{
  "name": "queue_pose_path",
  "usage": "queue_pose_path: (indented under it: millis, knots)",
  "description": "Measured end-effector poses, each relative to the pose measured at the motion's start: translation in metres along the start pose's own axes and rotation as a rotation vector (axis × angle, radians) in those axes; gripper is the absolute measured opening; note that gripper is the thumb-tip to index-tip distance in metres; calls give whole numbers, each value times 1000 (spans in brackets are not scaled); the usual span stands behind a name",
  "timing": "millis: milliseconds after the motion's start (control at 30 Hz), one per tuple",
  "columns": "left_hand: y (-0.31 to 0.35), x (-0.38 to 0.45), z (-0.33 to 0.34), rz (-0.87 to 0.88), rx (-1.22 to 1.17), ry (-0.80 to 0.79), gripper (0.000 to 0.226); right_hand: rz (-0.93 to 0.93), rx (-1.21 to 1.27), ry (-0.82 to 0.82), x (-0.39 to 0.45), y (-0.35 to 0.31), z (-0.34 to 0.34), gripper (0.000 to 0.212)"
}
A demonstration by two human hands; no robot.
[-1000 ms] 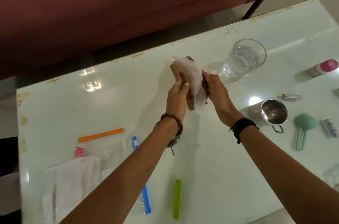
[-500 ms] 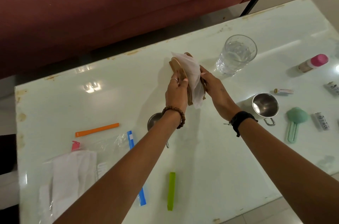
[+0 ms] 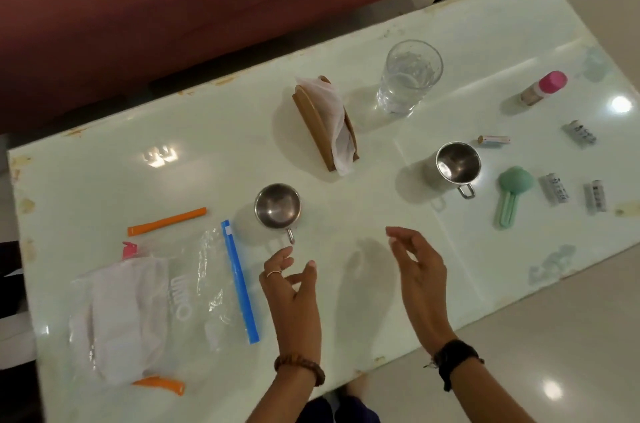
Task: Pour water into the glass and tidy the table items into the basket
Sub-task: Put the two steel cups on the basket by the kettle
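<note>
A: Both hands are empty, left hand (image 3: 292, 287) and right hand (image 3: 417, 270) hovering with fingers loose, well short of the glass (image 3: 407, 77).

B: Glass holds water; napkin holder (image 3: 323, 122) stands just beside it.

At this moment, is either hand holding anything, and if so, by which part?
Nothing is held. The left hand and the right hand are both open and empty above the glossy white table.

A home living room, most likely: a low white glossy table (image 3: 346, 221) stands before a dark red sofa (image 3: 207, 6) at the far side, on pale polished floor tiles (image 3: 519, 353), strewn with household items including a napkin holder (image 3: 322, 124).
</note>
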State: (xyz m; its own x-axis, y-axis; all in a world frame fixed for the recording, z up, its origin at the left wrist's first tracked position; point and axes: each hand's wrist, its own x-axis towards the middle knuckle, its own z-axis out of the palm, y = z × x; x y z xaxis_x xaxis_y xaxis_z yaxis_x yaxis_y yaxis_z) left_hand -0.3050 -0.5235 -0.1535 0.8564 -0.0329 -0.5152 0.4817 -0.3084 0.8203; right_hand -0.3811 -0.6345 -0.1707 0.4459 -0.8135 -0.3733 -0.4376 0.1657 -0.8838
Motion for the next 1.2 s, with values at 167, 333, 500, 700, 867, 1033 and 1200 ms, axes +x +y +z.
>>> queue_pose_path:
  millis: [167, 333, 500, 700, 867, 1033, 1200]
  knots:
    - [-8, -21, 28, -193, -181, -42, 54, 50, -7, 211, 12, 12, -61, 9]
    - [-1, 7, 34, -244, -317, 18, 34, 119, 131, 283, 33, 7, -50, 25]
    - [2, 17, 38, -215, -319, 64, 12, 93, 173, 284, 52, 0, -53, 29]
    - [0, 26, 26, -229, -288, 108, 27, 123, 184, 269, 68, 3, -52, 25]
    - [-2, 15, 7, -291, -286, 91, 22, 131, 143, 244, 48, 0, -41, 39]
    - [12, -10, -27, -334, -400, 55, 20, 98, 134, 170, -16, -16, -21, 40]
    - [30, -15, -99, -303, -515, 58, 20, 115, 144, 42, -91, -43, 26, 30]
